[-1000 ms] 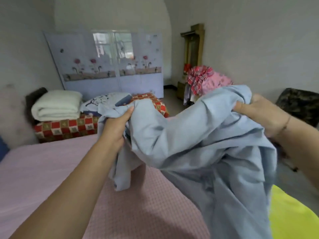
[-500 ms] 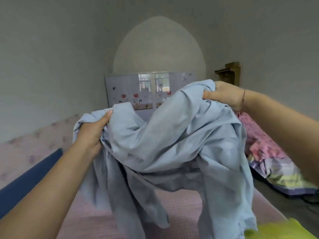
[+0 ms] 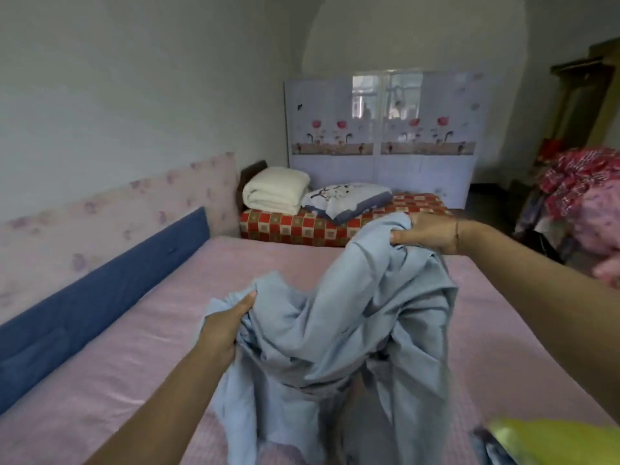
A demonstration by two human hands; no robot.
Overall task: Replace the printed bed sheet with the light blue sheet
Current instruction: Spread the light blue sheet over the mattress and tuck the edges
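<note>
Holding sheet [image 3: 352, 330] bunched up over the bed [image 3: 134, 347], near its front edge, lower folds seeming to trail onto the pink cover. Gripping with both: left hand [image 3: 224, 325] fisted round a wad low on the left side, right hand [image 3: 426, 234] pinching a fold higher and farther out, toward the far edge. No printed sheet on the bed; maybe in the heap [image 3: 583, 182] off the right edge, cannot tell. Looks light, soft, limp, no stiffness at all; likely to sag, twist and hide its own hems. Not fragile, not slippery by the look of the weave. Best taken at a hem or two neighbouring corners, not mid-cloth as now, so as to shake open flat. Corners not visible in the bundle. Spreading step barely begun, at a guess. Quilt [image 3: 276, 189] and pillow [image 3: 345, 199] on the checked bench [image 3: 302, 226] past the far edge, well apart from the sheet.
</note>
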